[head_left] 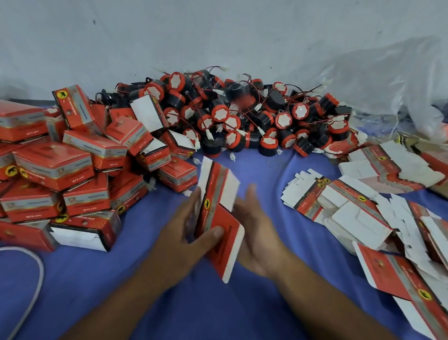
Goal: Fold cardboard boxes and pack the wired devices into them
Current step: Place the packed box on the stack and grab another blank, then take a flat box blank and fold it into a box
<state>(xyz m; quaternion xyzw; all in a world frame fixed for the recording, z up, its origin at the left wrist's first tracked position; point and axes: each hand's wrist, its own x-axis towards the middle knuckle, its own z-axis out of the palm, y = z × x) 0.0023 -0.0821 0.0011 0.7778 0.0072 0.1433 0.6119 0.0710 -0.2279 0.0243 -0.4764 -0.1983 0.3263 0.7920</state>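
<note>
Flat carton (228,232) held on edge, low over the blue cloth (204,320), not yet opened.
We judge it light, thin board, springy and easily creased; best taken by its edges. Left hand (185,228) pinches it, thumb on the red face. Right hand (258,232) is flat-fingered just beside it, contact unclear. The carton's long axis runs away from us, toward the wired devices (238,117).

Left hand (185,231) is gripping a box (222,218) on edge, thumb on its red face. Right hand (257,235) is touching its far side, fingers straight. Folded boxes (52,165) are lying piled left, devices (235,116) behind, blanks (361,222) right, all on cloth (218,318).
</note>
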